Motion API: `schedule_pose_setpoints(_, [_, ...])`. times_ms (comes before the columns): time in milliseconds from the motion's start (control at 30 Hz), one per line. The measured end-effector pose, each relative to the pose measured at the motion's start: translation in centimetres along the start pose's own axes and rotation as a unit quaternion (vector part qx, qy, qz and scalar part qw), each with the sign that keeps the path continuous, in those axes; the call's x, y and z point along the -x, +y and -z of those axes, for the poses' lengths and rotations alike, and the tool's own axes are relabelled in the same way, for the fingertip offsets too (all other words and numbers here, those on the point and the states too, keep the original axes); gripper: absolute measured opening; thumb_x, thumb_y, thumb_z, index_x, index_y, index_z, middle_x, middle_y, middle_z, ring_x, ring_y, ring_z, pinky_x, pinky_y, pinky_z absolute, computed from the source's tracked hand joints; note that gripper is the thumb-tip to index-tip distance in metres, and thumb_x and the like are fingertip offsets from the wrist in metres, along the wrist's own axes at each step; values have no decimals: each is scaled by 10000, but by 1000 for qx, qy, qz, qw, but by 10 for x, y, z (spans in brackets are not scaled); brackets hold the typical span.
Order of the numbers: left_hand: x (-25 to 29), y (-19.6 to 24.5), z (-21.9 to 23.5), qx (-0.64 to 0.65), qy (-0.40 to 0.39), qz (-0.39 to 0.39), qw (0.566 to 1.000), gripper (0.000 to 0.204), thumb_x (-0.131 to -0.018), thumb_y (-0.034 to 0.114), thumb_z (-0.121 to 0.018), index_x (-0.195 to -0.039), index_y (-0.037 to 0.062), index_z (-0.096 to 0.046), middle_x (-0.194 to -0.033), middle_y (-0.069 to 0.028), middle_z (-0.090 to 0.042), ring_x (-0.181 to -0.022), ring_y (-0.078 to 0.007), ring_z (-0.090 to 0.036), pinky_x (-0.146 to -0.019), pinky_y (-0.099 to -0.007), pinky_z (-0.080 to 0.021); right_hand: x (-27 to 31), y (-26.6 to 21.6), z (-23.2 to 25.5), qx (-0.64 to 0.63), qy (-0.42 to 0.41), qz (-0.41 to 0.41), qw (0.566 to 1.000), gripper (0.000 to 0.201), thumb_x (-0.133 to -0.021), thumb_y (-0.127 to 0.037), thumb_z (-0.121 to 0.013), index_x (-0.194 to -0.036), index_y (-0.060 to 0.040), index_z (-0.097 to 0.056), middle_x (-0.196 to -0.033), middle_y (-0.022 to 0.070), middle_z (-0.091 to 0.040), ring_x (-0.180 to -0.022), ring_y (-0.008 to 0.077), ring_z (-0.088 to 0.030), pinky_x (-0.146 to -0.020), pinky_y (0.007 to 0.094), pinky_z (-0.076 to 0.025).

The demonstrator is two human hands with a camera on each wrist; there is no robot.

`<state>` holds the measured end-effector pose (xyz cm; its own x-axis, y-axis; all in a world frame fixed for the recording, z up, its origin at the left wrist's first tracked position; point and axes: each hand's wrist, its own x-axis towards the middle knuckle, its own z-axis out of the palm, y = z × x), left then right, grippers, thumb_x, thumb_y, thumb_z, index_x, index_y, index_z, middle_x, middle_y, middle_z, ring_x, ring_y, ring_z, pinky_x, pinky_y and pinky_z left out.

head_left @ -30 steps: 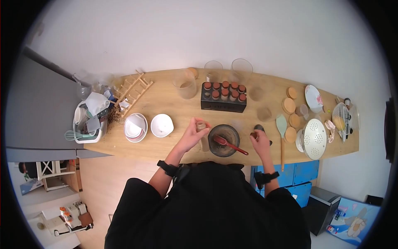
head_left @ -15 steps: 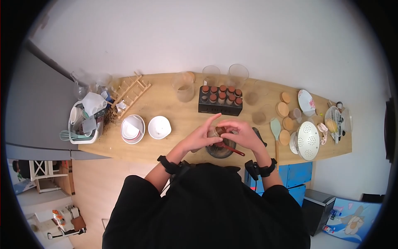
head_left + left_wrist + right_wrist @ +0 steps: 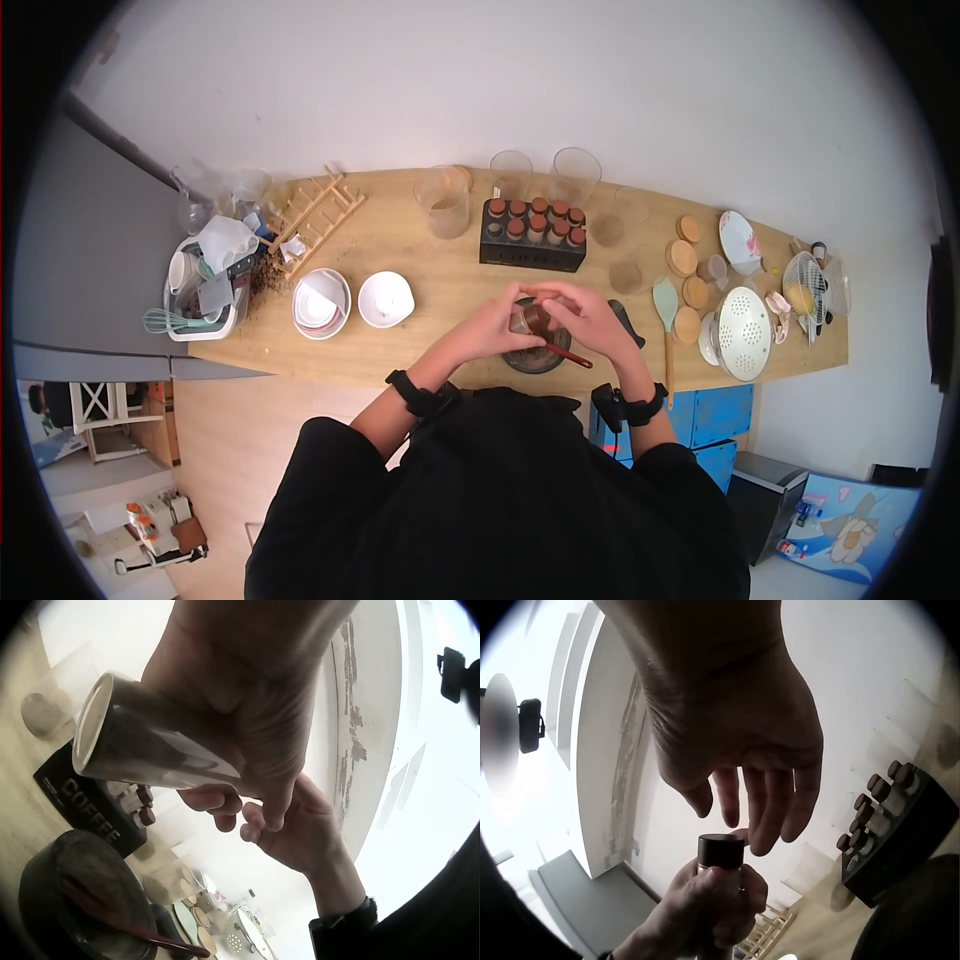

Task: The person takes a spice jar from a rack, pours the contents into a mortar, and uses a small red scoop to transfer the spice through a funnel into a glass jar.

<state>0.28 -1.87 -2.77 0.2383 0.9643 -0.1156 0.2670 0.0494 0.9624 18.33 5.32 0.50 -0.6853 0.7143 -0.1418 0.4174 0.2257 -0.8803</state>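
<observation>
My left hand [image 3: 488, 332] grips a clear glass tube jar [image 3: 154, 742] with brownish contents, its fingers wrapped round the body. A dark brown cap [image 3: 721, 852] sits on the end of the jar. Close by the cap, my right hand [image 3: 594, 322] has its fingers loosely extended and spread, holding nothing. Both hands are over a dark round bowl [image 3: 71, 844] on the table. In that bowl lies a red scoop [image 3: 571, 357], its handle jutting over the rim to the right; the hands partly hide both in the head view.
Behind the bowl stands a black COFFEE rack [image 3: 532, 256] of capped tubes. White bowls [image 3: 386, 300] are at the left, with a wooden rack [image 3: 320, 222] farther back. A spatula [image 3: 667, 310], wooden lids [image 3: 682, 258] and a white colander [image 3: 744, 335] stand at the right.
The right hand came in from right of the bowl and met the left hand over it. The brown cap is now on the jar, and the right fingers have come off it.
</observation>
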Motion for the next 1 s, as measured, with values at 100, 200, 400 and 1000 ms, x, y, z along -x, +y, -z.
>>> schedule_pose_setpoints(100, [0,-4,0,-1,3,11,1000,635,-743,199,-768,-1189,78,-333,-850,-128,-673,-749,-198,-631,-680,-301,-469,4,15,2,-68,-24,-12,997,278,-904,-256,-536,-933,-9,-659,-695,58,-617,-582,103,-566,-540,250,-438])
schedule_pose_setpoints(200, [-1,-9,0,-3,12,-5,1000,633,-746,193,-763,-1188,78,-324,-850,-128,-673,-748,-207,-633,-683,-306,-470,8,4,-1,-62,-7,-10,998,231,-888,-211,-558,-940,-9,-655,-690,59,-616,-587,89,-562,-546,238,-438])
schedule_pose_setpoints(400, [-4,-15,-6,-48,22,-35,998,649,-743,192,-758,-1217,77,-329,-846,-129,-672,-749,-266,-638,-684,-314,-474,8,-2,1,45,-23,-88,995,203,-840,-177,-627,-938,-1,-645,-645,69,-617,-574,81,-563,-546,237,-450])
schedule_pose_setpoints(1000, [-62,-73,35,-12,239,-90,967,385,-803,281,-691,-1025,21,-513,-872,-132,-594,-721,-247,-588,-639,-335,-467,15,35,-8,-118,58,-119,984,216,-878,-179,-589,-984,7,-615,-675,89,-633,-578,120,-598,-536,241,-460])
